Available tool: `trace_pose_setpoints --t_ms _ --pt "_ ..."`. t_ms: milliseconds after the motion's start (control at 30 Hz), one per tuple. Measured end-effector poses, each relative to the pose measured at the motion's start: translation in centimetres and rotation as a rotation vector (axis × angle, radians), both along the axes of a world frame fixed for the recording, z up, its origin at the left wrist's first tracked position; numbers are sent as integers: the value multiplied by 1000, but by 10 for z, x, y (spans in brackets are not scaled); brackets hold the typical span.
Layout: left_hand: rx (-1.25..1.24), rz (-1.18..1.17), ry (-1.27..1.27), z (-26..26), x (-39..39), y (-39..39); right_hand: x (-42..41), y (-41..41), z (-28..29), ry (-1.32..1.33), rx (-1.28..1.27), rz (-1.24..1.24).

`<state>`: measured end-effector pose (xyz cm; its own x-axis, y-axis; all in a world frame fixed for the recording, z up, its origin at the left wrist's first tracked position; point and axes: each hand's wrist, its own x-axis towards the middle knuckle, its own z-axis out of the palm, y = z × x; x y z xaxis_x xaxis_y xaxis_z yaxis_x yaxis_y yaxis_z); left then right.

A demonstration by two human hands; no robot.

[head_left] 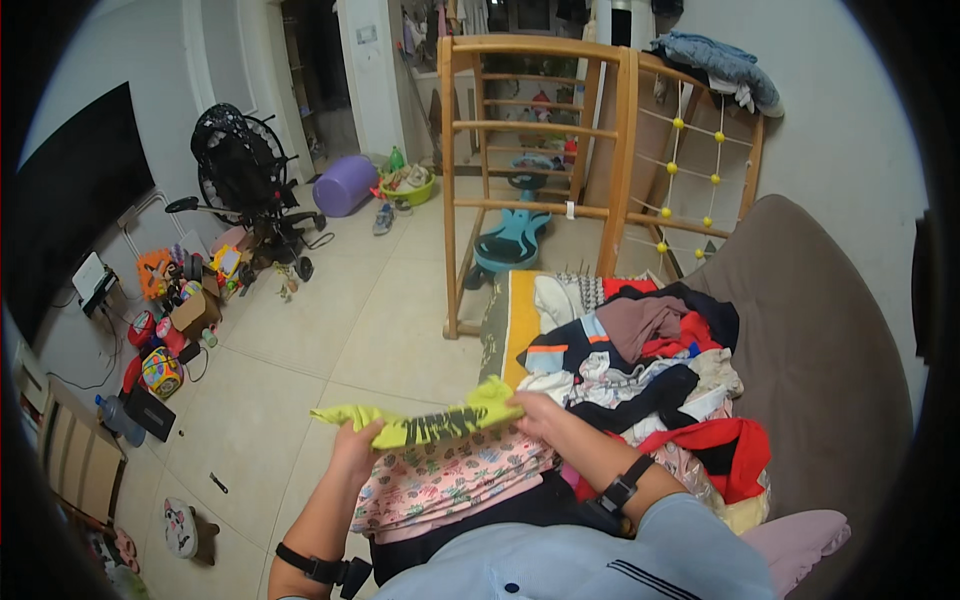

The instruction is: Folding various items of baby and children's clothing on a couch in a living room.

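A lime-green garment point(442, 426) with dark print is stretched out over the lap. My left hand point(360, 442) grips its left part, and my right hand point(532, 414) grips its right end. Beneath it, a folded pink patterned cloth point(457, 472) lies on the lap. To the right of my right hand spreads a heap of mixed clothes: a black garment point(645, 401), a red one point(742, 450), a mauve one point(641, 319) and white printed ones point(600, 382). My fingertips are partly hidden by the green fabric.
A brown sofa back point(810, 337) rises at the right. Ahead stands a wooden climbing frame point(536, 127) with a blue ride-on toy point(510, 240) inside. Toys, a cardboard box point(196, 315) and a black stroller point(244, 180) line the left wall. A small stool point(181, 529) stands at the lower left.
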<state>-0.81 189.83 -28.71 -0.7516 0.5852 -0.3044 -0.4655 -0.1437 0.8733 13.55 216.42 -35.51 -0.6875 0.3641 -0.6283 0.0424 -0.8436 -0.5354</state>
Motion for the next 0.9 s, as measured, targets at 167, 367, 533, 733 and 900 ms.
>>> trace_pose_setpoints --t_ms 167,367,533,733,900 --pt "-150 14 85 6 -2 -15 3 -7 46 -9 440 259" --pt "-4 44 292 54 18 -37 14 -13 112 188 881 287" --pt "-140 -66 241 7 50 -75 55 -23 48 101 810 408" --pt "-288 -200 28 -60 62 -106 80 -33 -14 -30 502 519" --pt "-160 -65 -295 -45 34 -89 51 -21 -18 -147 562 498"
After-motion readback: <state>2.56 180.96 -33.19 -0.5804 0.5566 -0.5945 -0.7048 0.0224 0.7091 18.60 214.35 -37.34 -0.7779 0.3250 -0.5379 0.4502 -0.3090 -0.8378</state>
